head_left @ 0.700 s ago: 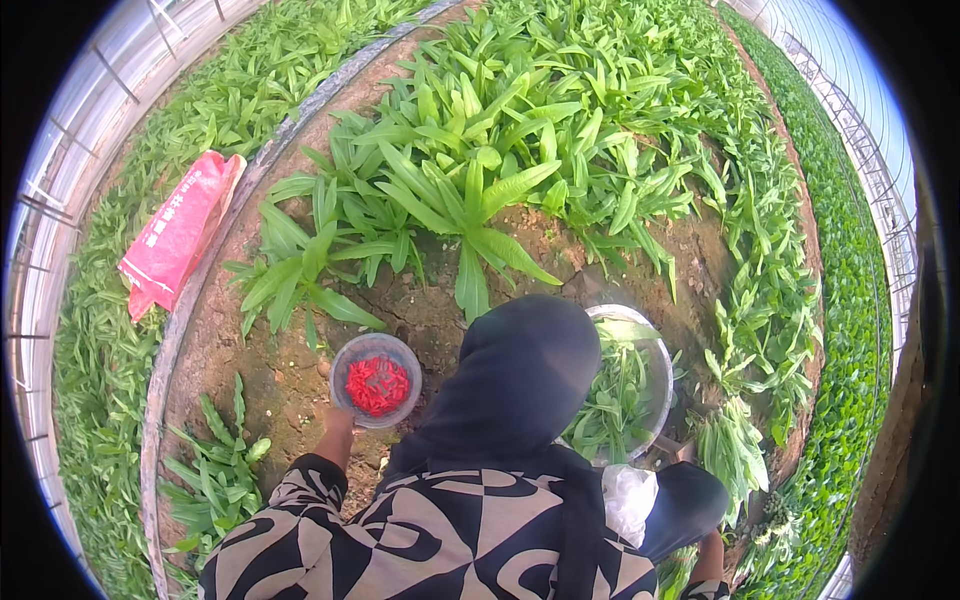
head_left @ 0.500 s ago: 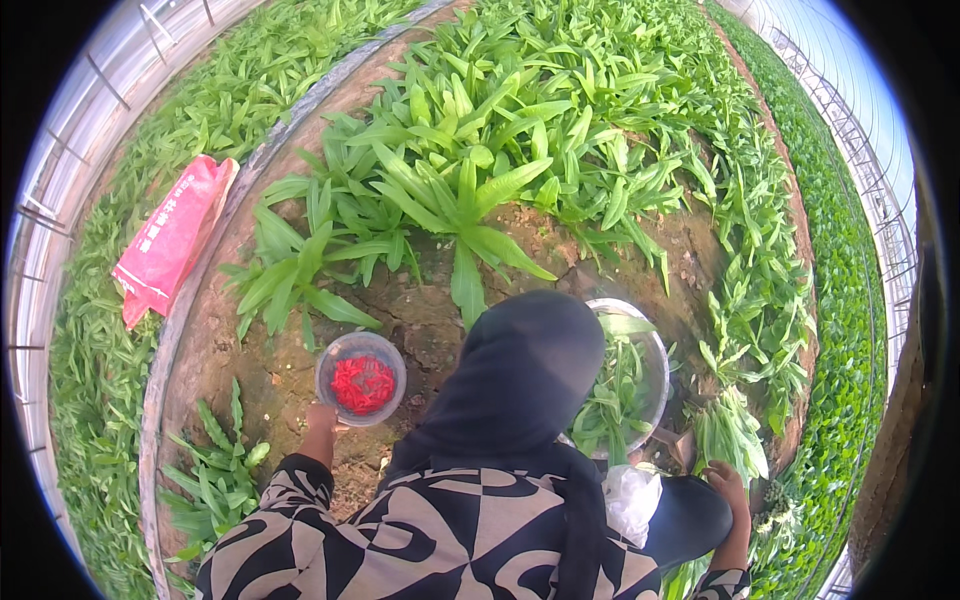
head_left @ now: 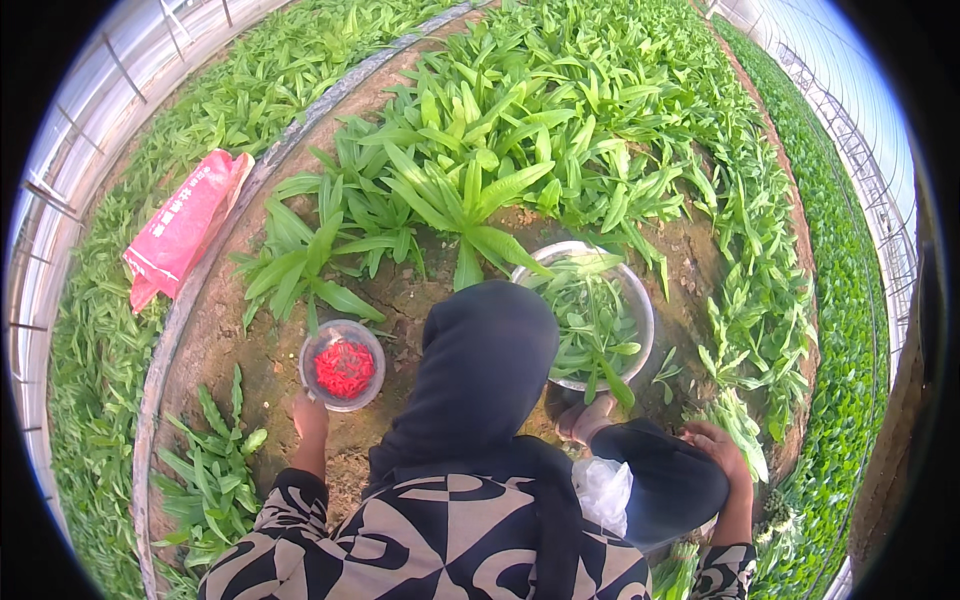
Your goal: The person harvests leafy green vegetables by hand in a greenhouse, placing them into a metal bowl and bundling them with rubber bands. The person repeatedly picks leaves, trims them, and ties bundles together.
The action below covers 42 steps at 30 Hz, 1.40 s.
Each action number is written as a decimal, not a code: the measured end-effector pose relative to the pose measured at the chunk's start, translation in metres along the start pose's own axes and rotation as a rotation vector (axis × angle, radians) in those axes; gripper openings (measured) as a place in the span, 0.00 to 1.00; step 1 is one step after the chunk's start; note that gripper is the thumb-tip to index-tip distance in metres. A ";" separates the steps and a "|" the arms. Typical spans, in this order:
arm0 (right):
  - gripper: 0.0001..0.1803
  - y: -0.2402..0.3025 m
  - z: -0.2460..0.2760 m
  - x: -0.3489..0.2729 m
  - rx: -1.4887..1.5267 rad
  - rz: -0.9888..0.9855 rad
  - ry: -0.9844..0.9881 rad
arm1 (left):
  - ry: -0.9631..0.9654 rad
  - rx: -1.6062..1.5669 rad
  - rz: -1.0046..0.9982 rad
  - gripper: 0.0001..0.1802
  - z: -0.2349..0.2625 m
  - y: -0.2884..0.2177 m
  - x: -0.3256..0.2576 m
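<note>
My left hand (head_left: 309, 416) grips the near-left edge of a small round bowl (head_left: 378, 388). Thin red strips (head_left: 344, 369) are heaped inside it. At the right, my right hand (head_left: 714, 444) rests by my bent knee, fingers stretched toward the left, with nothing seen in them. Beside that hand lies a bunch of cut leafy greens (head_left: 738, 428). A larger pale basin (head_left: 648, 335), holding loose green leaves (head_left: 590, 315), stands on the soil beyond my foot. My raised left knee covers its left edge.
Rows of long-leaved plants (head_left: 470, 205) grow ahead, and a low plant (head_left: 212, 465) stands at the left. Past a pale border strip (head_left: 190, 300) lies a pink bag (head_left: 190, 230). White crumpled plastic (head_left: 603, 493) sits at my lap. A brown post (head_left: 893, 440) rises at the far right.
The small bowl has shifted left with my left hand. The leaf-filled basin now sits farther forward, and my foot shows behind it. My right hand has moved up beside my knee.
</note>
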State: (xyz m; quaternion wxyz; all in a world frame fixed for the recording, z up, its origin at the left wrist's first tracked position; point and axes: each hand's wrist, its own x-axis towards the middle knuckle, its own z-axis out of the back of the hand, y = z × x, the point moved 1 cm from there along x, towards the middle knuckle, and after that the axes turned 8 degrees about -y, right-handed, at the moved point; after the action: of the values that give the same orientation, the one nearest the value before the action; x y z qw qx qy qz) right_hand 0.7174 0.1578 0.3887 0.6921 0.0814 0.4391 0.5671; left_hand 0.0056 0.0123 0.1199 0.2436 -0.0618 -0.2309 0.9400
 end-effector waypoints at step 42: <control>0.28 0.152 -0.050 0.101 -0.389 0.153 0.144 | 1.553 -0.728 -0.067 0.14 -0.068 -0.426 0.031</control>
State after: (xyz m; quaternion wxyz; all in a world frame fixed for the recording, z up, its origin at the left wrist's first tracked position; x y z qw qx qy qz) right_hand 0.5710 0.2769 0.3990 0.6166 -0.0614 0.3622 0.6963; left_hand 0.1767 0.3849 0.2568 0.3251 -0.7552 -0.2878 0.4910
